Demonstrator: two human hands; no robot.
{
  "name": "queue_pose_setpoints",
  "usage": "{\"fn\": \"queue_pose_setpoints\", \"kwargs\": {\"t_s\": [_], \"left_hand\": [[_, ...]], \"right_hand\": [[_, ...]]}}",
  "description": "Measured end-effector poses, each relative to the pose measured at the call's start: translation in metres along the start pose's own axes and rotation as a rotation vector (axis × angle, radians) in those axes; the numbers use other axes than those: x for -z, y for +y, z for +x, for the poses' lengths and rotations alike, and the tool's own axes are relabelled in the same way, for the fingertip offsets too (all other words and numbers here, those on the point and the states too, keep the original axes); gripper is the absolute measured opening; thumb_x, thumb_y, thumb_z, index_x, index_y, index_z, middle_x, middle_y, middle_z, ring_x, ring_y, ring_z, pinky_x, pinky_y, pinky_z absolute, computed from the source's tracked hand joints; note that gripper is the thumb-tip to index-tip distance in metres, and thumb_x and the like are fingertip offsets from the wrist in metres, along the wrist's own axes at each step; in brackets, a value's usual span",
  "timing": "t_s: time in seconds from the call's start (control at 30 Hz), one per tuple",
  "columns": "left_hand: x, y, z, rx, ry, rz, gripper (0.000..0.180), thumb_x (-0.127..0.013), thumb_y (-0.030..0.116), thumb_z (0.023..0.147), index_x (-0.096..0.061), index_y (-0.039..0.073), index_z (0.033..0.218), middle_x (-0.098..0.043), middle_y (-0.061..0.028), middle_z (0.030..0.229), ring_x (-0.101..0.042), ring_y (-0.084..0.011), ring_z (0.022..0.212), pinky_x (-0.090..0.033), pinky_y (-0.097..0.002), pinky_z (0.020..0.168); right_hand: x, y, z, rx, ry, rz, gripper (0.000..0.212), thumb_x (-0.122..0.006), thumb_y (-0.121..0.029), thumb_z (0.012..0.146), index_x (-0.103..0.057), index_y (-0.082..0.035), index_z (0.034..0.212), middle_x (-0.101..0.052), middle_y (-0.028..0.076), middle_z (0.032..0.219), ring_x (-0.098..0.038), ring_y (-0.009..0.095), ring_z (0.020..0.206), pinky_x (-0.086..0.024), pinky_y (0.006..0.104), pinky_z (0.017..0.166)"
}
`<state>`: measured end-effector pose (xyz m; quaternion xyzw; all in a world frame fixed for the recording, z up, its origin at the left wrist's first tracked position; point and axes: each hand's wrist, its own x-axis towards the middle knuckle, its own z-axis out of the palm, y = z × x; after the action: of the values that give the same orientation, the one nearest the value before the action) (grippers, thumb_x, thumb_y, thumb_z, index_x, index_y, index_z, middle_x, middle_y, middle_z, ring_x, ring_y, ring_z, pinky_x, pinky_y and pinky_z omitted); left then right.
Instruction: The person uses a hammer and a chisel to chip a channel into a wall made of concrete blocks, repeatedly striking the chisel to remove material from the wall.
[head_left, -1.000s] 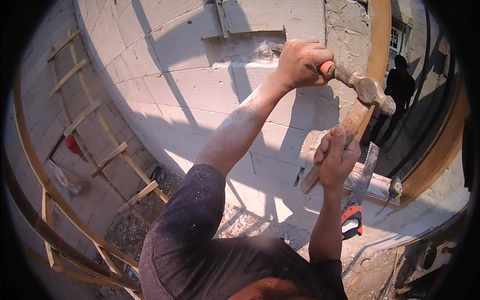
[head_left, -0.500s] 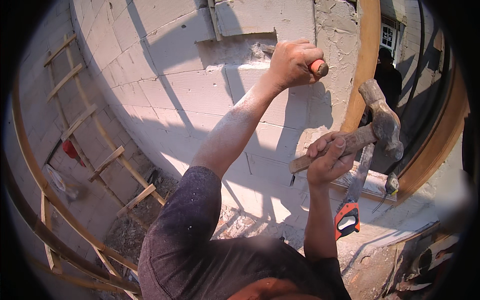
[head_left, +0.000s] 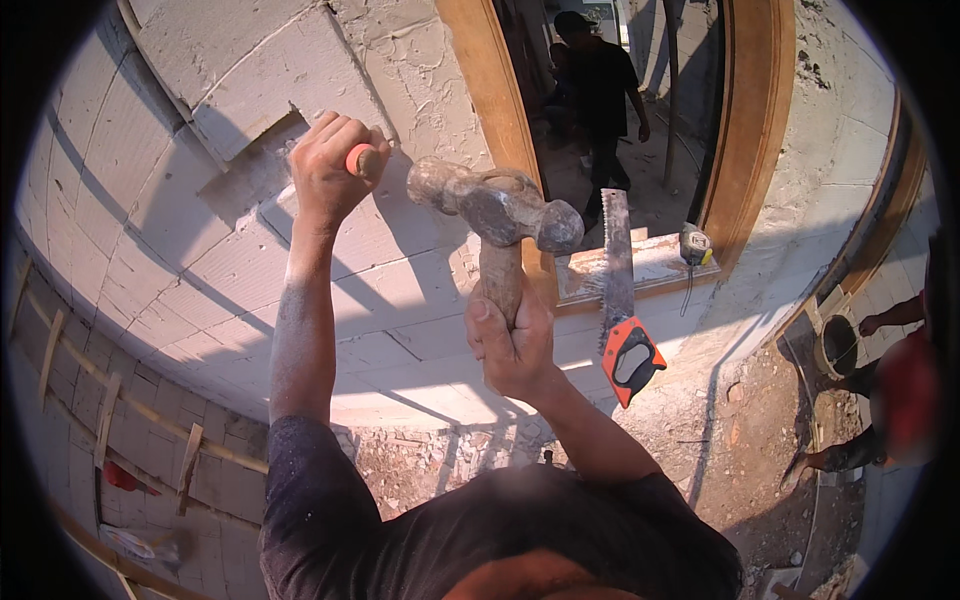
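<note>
My left hand (head_left: 325,165) is closed round the orange handle of a chisel (head_left: 361,160), held against the pale block wall (head_left: 340,285). Its blade is hidden behind my fist, beside a shallow rectangular recess (head_left: 250,180) cut in the blocks. My right hand (head_left: 515,345) grips a hammer (head_left: 495,205) by its wooden handle, which stands nearly upright. The worn, dusty hammer head is to the right of the chisel's end, apart from it. White dust coats my left forearm.
A handsaw (head_left: 622,290) with an orange and black handle leans at the sill of a wooden-framed opening (head_left: 745,130). A tape measure (head_left: 694,245) sits on that sill. Someone in dark clothes (head_left: 598,90) stands inside. Another person's hand is near a bucket (head_left: 836,345). A bamboo ladder (head_left: 105,415) is at left.
My view has swung right, bringing the person by the bucket into sight. The hammer has turned from slanting to nearly upright. Both hands keep their holds.
</note>
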<state>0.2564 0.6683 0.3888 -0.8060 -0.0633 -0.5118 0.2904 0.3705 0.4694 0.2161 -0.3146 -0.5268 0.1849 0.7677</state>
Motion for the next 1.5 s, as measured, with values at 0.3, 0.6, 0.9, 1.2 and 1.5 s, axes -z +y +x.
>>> {"fn": "queue_pose_setpoints", "kwargs": {"t_s": [0.3,0.6,0.9,1.2,1.5], "left_hand": [[0.050,0.170,-0.196,0.763,-0.321,-0.340,0.029,-0.072,0.004,0.079,-0.049,0.003,0.062,-0.048,-0.0134,0.056,-0.048,-0.0303,0.048,-0.039,-0.0393,0.049],[0.171,0.476,-0.613,1.621,-1.418,-0.398,0.028,-0.068,0.025,0.081,-0.068,-0.002,0.075,-0.067,-0.0235,0.070,-0.068,-0.0365,0.068,-0.049,-0.0468,0.061],[0.261,0.635,-0.638,2.084,-1.469,-0.326,0.034,-0.065,0.032,0.084,-0.068,-0.001,0.080,-0.068,-0.0248,0.074,-0.070,-0.0361,0.075,-0.050,-0.0476,0.062],[0.282,0.678,-0.625,2.252,-1.265,-0.188,0.040,-0.063,0.038,0.088,-0.069,-0.001,0.085,-0.069,-0.0261,0.078,-0.073,-0.0357,0.083,-0.051,-0.0484,0.064],[0.269,0.668,-0.635,2.050,-1.434,-0.128,0.047,-0.057,0.044,0.093,-0.071,0.000,0.086,-0.072,-0.0227,0.079,-0.074,-0.0319,0.085,-0.051,-0.0486,0.063]], "right_hand": [[0.082,0.039,-0.153,-0.298,-0.363,-0.557,0.042,-0.071,-0.027,0.092,-0.056,0.002,0.118,-0.066,0.021,0.080,-0.065,0.040,0.065,-0.051,0.0456,0.058],[0.145,0.074,-0.243,-0.803,-0.859,-0.800,0.062,-0.059,-0.049,0.096,-0.053,0.006,0.124,-0.067,0.030,0.098,-0.065,0.048,0.096,-0.052,0.0534,0.083],[0.188,0.059,-0.335,-1.135,-1.016,-0.661,0.065,-0.051,-0.062,0.094,-0.074,-0.004,0.110,-0.069,0.030,0.107,-0.067,0.045,0.102,-0.052,0.0506,0.090],[0.223,0.114,-0.391,-1.044,-1.067,-0.725,0.060,-0.055,-0.055,0.091,-0.062,-0.006,0.125,-0.067,0.032,0.109,-0.065,0.047,0.105,-0.051,0.0516,0.090],[0.332,0.128,-0.426,-1.238,-1.147,-0.808,0.064,-0.064,-0.034,0.084,-0.045,-0.010,0.141,-0.062,0.028,0.127,-0.061,0.045,0.115,-0.050,0.0483,0.094]]}}
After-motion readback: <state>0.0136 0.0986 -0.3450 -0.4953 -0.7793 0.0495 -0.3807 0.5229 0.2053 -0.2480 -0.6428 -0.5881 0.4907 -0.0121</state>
